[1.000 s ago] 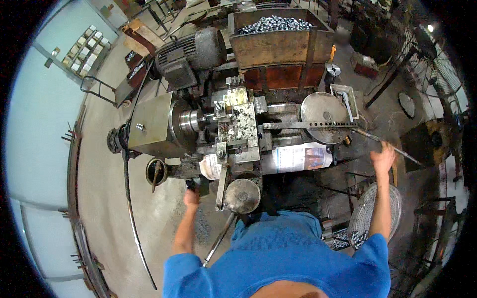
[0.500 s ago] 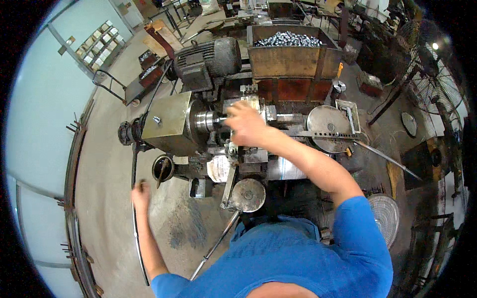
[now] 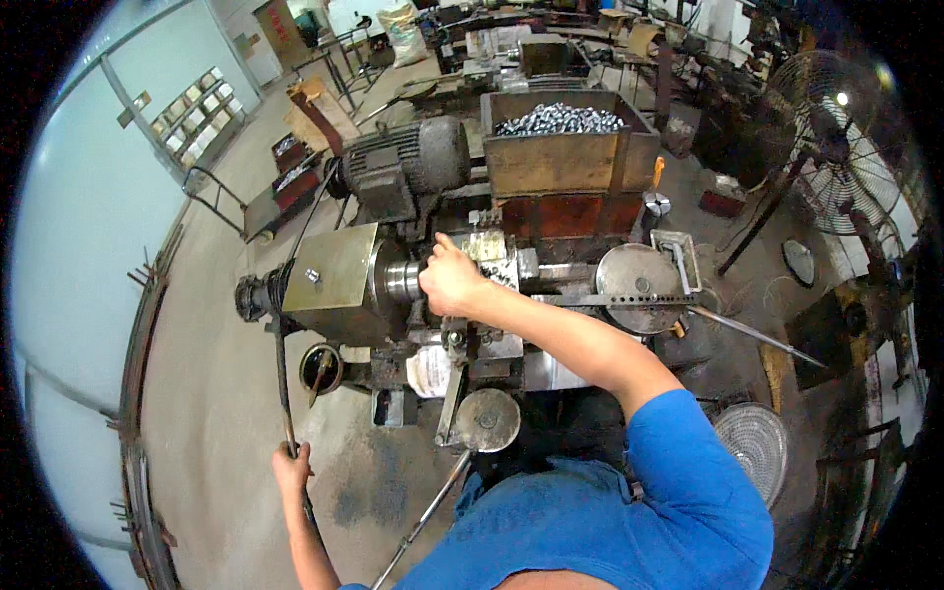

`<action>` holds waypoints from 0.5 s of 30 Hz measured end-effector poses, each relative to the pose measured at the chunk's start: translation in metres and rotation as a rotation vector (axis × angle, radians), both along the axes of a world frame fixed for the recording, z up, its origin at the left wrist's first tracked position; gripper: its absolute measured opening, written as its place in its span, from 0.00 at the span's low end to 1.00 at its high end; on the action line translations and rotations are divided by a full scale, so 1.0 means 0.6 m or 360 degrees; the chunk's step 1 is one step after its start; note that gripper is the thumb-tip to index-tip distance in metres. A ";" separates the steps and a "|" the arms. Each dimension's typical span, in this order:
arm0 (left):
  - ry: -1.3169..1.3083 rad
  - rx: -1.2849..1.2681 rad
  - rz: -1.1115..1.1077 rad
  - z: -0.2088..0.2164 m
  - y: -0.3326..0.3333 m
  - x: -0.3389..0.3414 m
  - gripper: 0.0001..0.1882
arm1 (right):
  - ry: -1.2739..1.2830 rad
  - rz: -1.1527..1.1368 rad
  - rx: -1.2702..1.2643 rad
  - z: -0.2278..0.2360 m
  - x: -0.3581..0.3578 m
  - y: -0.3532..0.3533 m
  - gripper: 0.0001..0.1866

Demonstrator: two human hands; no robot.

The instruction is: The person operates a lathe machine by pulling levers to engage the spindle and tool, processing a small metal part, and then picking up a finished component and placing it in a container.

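My left hand (image 3: 292, 468) is wrapped round a long thin lever (image 3: 284, 393) that slopes down beside the lathe. My right hand (image 3: 454, 282) is closed at the bright round spindle nose (image 3: 401, 280), with its fingers curled. Whatever those fingers hold, if anything, is hidden behind the hand. Just beyond it sits the tool slide (image 3: 484, 248) with metal chips on it. To the left of the spindle stands the boxy metal headstock cover (image 3: 329, 267), a small shiny metal part (image 3: 313, 275) lying on top.
Behind the lathe are a dark motor (image 3: 413, 162) and a bin (image 3: 556, 162) heaped with small shiny parts. A round plate (image 3: 489, 420) and a slanted rod (image 3: 433, 506) are close to my body. A black pot (image 3: 322, 369) hangs near the lever. A fan (image 3: 836, 143) stands at right.
My left hand has come nearer to me and grips the lever, which has swung slightly right. My right hand, blurred with spread fingers before, has closed and moved down and left to the spindle.
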State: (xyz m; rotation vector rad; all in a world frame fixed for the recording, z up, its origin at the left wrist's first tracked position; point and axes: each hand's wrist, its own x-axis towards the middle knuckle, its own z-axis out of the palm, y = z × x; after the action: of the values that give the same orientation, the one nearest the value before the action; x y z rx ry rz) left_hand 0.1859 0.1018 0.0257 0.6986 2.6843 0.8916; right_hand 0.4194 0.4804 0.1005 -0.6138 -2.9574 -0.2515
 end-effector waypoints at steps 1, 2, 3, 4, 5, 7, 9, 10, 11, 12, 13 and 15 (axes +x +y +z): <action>-0.0118 0.0033 -0.0109 0.004 0.000 -0.007 0.12 | 0.0288 0.0056 -0.0014 0.018 0.025 0.015 0.11; -0.0243 0.0061 -0.0232 -0.007 -0.022 -0.039 0.11 | 0.0560 0.0099 0.0082 0.040 0.053 0.029 0.11; -0.0304 0.0059 -0.0257 -0.008 -0.013 -0.050 0.10 | 0.0822 0.0119 0.0188 0.061 0.083 0.052 0.11; -0.0362 0.0173 -0.0183 -0.028 -0.006 -0.063 0.10 | 0.0715 -0.0048 0.0146 0.093 0.107 0.077 0.12; -0.0416 0.0273 -0.0133 -0.042 0.008 -0.074 0.10 | 0.0617 -0.0243 0.0097 0.120 0.137 0.105 0.12; -0.0735 0.0415 -0.0241 -0.045 0.031 -0.093 0.10 | 0.1080 -0.0377 0.0511 0.119 0.187 0.176 0.18; -0.0451 0.0418 -0.0348 -0.049 0.027 -0.087 0.16 | 0.1087 -0.0640 0.0391 0.160 0.217 0.129 0.24; -0.0400 0.0470 -0.0304 -0.064 0.009 -0.099 0.18 | 0.1192 -0.0597 0.0098 0.164 0.226 0.097 0.26; -0.0546 0.0299 -0.0204 -0.041 0.020 -0.081 0.20 | 0.1338 -0.0461 0.0170 0.137 0.244 0.090 0.25; -0.0574 0.0257 -0.0164 -0.032 0.017 -0.071 0.22 | 0.1455 -0.0384 0.0144 0.100 0.262 0.064 0.25; -0.0577 0.0228 -0.0099 -0.028 0.012 -0.055 0.21 | 0.1572 -0.0282 0.0096 0.059 0.279 0.035 0.26; -0.0598 0.0180 -0.0026 -0.031 0.016 -0.024 0.21 | 0.1638 -0.0297 -0.0208 -0.026 0.351 -0.027 0.26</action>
State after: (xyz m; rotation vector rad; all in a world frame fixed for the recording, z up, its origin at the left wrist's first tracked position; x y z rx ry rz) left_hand 0.1716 0.1112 0.0072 0.5137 2.3093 1.0586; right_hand 0.6303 0.4644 0.0851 -0.7369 -1.9345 0.2017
